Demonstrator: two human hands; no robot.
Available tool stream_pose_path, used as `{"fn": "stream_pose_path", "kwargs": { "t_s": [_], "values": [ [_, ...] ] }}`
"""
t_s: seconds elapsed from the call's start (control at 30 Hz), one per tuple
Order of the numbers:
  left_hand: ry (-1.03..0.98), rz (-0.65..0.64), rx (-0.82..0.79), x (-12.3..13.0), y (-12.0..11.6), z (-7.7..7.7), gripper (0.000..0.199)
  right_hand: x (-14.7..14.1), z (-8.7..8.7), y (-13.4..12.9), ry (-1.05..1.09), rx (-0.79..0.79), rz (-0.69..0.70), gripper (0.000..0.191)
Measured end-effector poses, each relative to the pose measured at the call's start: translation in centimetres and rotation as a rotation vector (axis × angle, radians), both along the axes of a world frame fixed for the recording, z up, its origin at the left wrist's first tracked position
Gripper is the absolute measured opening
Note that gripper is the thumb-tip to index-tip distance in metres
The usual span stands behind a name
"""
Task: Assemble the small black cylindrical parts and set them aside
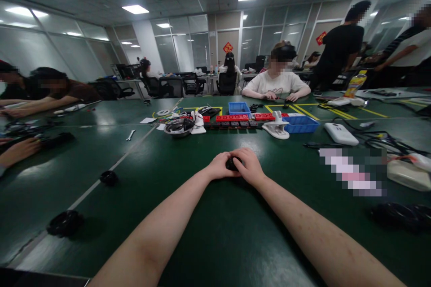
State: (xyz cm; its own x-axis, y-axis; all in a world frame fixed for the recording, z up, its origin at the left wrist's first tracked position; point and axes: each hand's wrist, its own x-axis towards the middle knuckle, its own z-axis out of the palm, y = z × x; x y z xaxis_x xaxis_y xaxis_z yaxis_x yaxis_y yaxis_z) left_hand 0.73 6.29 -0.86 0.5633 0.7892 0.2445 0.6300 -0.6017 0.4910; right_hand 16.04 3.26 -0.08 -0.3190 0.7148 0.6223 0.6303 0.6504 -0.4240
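Both my hands meet over the green tabletop (215, 215), straight ahead of me. Between them sits a small dark black object (233, 163), mostly covered by fingers, so I cannot make out its exact kind. My left hand (219, 166) closes round its left side. From the right, my right hand (249, 166) curls over its top, with the thumb lying across the front. Two coiled black cables lie to the left: a nearer coil (65, 223) and a smaller, farther coil (109, 178).
Beyond my hands stand a metal bowl of cables (178, 133), a white clamp (276, 126), red-topped strips (232, 118) and a blue bin (299, 123). A wrench (130, 135) lies left. Right are a white power bank (341, 134) and black cables (397, 213). A person (278, 78) sits opposite.
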Motion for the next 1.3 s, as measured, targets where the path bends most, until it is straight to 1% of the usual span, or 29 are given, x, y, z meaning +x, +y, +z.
{"fn": "stream_pose_path", "kwargs": {
  "t_s": [0.1,0.23,0.33,0.43,0.57,0.73,0.8,0.97,1.13,1.3],
  "values": [
    [-0.017,0.016,0.024,-0.1,-0.4,0.1,0.057,0.2,-0.2,0.2,0.026,0.0,-0.071,0.026],
    [0.001,0.08,0.059,0.1,-0.7,0.1,0.06,0.5,-0.6,0.7,0.052,-0.018,-0.148,0.03],
    [0.031,0.126,0.088,0.4,-0.8,0.0,0.061,0.5,-0.9,1.0,0.068,-0.03,-0.178,0.032],
    [0.059,0.142,0.109,0.5,-0.7,-0.1,0.06,0.4,-1.0,1.1,0.077,-0.04,-0.179,0.032],
    [0.074,0.122,0.108,0.4,-0.3,-0.3,0.054,0.3,-0.9,1.1,0.088,-0.05,-0.151,0.029],
    [0.062,0.11,0.095,0.3,0.1,-0.4,0.038,0.1,-0.9,1.1,0.095,-0.077,-0.12,0.028],
    [0.055,0.113,0.093,0.3,0.2,-0.5,0.035,0.0,-0.8,1.0,0.103,-0.087,-0.106,0.024],
    [0.052,0.098,0.08,0.2,0.2,-0.4,0.035,0.0,-0.4,0.7,0.132,-0.099,-0.011,0.016],
    [0.063,0.062,0.066,0.1,0.3,-0.4,0.041,0.2,-0.4,0.8,0.192,-0.109,0.119,0.025],
    [0.067,0.016,0.039,0.1,0.5,-0.3,0.041,0.2,-0.7,1.2,0.272,-0.128,0.166,0.025]
  ]
}}
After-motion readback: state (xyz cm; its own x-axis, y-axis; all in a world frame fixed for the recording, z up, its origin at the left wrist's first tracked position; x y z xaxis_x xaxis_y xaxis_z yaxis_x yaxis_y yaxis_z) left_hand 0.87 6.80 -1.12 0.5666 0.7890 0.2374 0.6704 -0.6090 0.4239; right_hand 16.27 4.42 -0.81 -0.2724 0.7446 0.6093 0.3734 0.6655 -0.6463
